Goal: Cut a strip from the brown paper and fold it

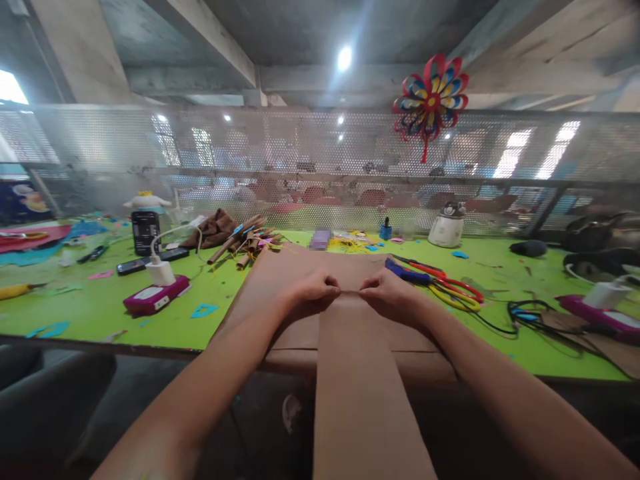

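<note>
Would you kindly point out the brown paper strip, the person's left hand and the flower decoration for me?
Brown paper strip [363,380]: head view, middle of its flat face.
Left hand [316,285]: head view, middle of the hand.
Flower decoration [433,101]: head view, its red centre.

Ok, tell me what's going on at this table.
A person's left hand and right hand pinch a long brown paper strip near its far end, fingertips close together. The strip runs over wider brown paper and past the edge of the green table toward the person. A blue tool lies beside the right hand.
</note>
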Tool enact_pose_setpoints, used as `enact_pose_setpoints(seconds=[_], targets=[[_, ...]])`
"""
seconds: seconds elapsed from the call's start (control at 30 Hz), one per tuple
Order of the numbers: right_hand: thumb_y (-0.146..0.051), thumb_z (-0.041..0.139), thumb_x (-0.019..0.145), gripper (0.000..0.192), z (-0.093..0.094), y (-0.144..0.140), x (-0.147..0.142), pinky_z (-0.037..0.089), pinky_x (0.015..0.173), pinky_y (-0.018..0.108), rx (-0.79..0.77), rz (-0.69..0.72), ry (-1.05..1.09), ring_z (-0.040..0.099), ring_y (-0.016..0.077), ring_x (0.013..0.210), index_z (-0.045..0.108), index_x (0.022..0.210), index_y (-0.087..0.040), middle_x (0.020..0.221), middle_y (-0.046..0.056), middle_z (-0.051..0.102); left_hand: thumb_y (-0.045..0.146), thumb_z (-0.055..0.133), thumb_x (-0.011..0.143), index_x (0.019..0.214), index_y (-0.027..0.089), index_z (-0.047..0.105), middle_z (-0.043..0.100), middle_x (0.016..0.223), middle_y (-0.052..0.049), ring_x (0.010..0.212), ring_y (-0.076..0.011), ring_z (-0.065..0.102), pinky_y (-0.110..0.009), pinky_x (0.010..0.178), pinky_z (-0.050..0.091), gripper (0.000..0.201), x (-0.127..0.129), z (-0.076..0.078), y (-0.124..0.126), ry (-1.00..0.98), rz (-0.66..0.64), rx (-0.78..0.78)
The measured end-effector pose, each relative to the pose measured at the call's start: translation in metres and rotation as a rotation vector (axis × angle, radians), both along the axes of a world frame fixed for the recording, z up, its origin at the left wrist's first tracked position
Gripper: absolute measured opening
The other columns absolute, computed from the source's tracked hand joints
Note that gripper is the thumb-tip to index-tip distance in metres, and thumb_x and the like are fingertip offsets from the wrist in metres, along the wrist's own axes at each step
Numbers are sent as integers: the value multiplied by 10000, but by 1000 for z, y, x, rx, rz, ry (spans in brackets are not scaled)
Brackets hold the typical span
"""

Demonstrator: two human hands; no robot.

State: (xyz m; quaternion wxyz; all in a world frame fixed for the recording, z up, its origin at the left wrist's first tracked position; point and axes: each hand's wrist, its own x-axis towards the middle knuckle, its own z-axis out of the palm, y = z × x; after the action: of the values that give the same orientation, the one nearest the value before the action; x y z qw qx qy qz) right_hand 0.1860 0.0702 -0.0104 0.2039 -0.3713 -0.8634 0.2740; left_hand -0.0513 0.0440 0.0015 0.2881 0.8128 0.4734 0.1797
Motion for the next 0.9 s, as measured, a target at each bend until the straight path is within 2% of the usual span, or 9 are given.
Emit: enact_pose_setpoints(seconds=[0.13, 0.27, 0.43, 0.67, 0.9], targets=[[-317, 568, 775, 257, -4, 2, 1, 406, 620, 242, 113, 48, -61, 550, 156, 655, 731, 775, -118, 684, 44, 660, 249, 575, 730, 787, 101, 708, 624, 665, -28, 620, -122, 502, -228, 601, 377, 207, 3, -3, 4, 113, -45, 157], [-287, 578, 814, 235, -3, -6, -6, 402, 656, 242, 308, 103, -120, 556, 152, 693, 735, 897, -134, 778, 64, 680, 233, 578, 743, 817, 106, 718, 646, 689, -33, 634, -123, 517, -221, 621, 390, 203, 3, -4, 6, 176, -71, 193], [-236, 528, 874, 223, -3, -17, -13, 384, 685, 240, 568, 101, -286, 561, 149, 730, 729, 889, -142, 831, 88, 656, 187, 552, 752, 847, 118, 705, 664, 752, -33, 653, -114, 517, -211, 637, 393, 193, 5, -1, 1, 210, -118, 246], [-177, 467, 894, 229, -2, -26, -15, 375, 696, 258, 723, 118, -499, 564, 172, 785, 682, 836, -126, 854, 99, 633, 201, 551, 737, 791, 128, 686, 634, 714, -23, 626, -121, 480, -218, 566, 346, 163, 8, 1, -1, 329, -98, 328], [-150, 428, 896, 231, 4, -35, -14, 383, 715, 309, 865, 237, -616, 531, 209, 823, 642, 923, -67, 881, 145, 611, 189, 551, 744, 715, 133, 628, 574, 661, -17, 561, -107, 390, -240, 521, 272, 99, 13, 10, -9, 472, -92, 410]])
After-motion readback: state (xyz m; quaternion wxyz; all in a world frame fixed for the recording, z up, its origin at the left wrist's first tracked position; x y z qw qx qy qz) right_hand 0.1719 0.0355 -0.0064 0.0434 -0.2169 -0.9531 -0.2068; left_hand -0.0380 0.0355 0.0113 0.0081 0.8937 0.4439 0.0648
